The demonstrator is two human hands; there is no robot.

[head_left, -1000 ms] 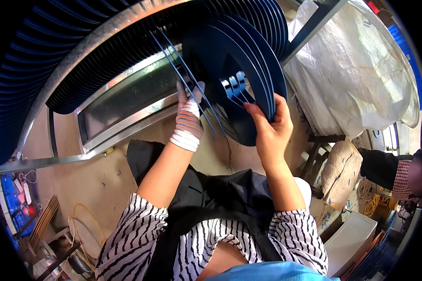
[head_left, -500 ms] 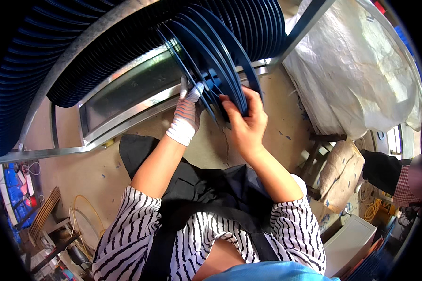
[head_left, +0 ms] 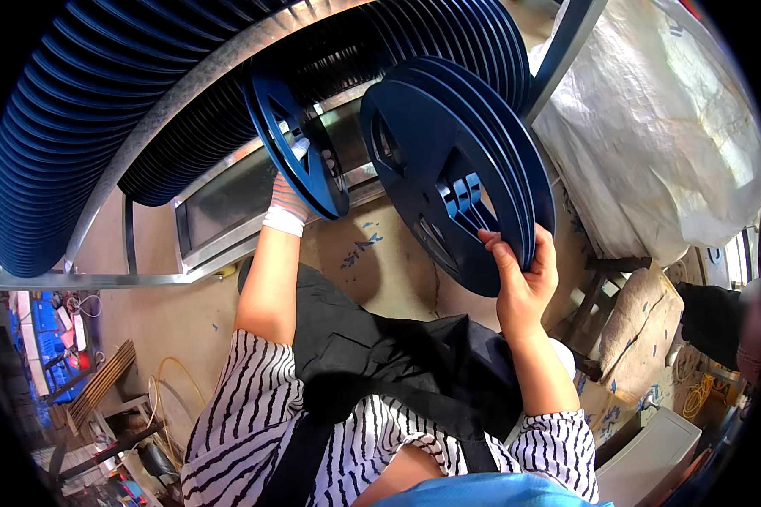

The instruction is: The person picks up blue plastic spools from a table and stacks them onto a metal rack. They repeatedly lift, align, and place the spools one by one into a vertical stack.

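Head view: left hand (head_left: pixel 288 198) holds blue discs (head_left: pixel 314 176), right hand (head_left: pixel 528 280) grips a blue disc stack (head_left: pixel 423 127), so this looks like sorting, and the next move needs steady holding.

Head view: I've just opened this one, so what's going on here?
A person has a group of blue discs in each hand. The left hand, in a striped glove, holds what look like two thin discs, with a finger showing through an opening. The bare right hand grips the lower edge of a stack of discs with cut-outs. The two groups are apart. Beyond them, more discs stand in long rows by a metal frame.
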